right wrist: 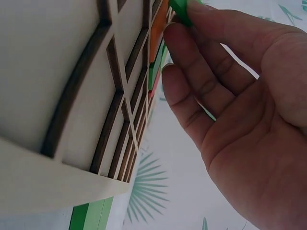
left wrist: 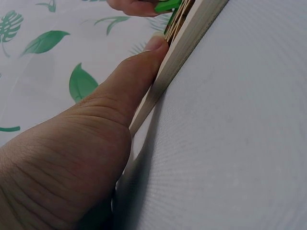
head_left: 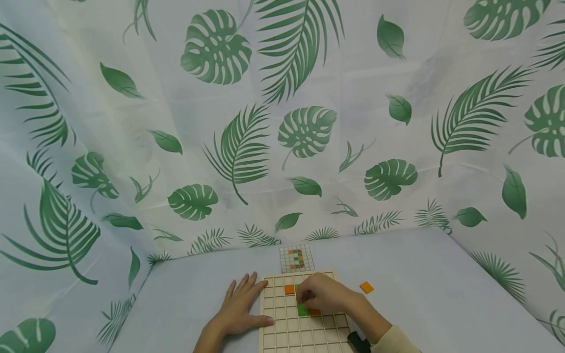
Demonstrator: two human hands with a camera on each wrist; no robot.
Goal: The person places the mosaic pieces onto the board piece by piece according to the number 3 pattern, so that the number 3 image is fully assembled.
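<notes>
My right hand (head_left: pixel 324 294) is over the gridded wooden board (head_left: pixel 282 338). Its thumb and fingers pinch a green tile (right wrist: pixel 180 10), close over the squares. Near that tile lies an orange tile (right wrist: pixel 158 33), with a green tile and a red piece (right wrist: pixel 152 90) beyond it. Another orange tile (head_left: pixel 289 289) sits in an upper square of the board. Fingers spread and straight, my left hand (head_left: pixel 238 306) rests along the board's left side. Its thumb (left wrist: pixel 139 64) touches the board's edge. The right hand hides part of the board and its tiles.
Behind the board lies a gridded pattern card (head_left: pixel 297 259) with coloured squares. A loose orange tile (head_left: pixel 366 287) is on the pale tabletop (head_left: pixel 419 289) to the right. Green strips (right wrist: pixel 91 213) show beyond the board's edge. A leaf-printed cloth (head_left: pixel 309 196) hangs behind the table.
</notes>
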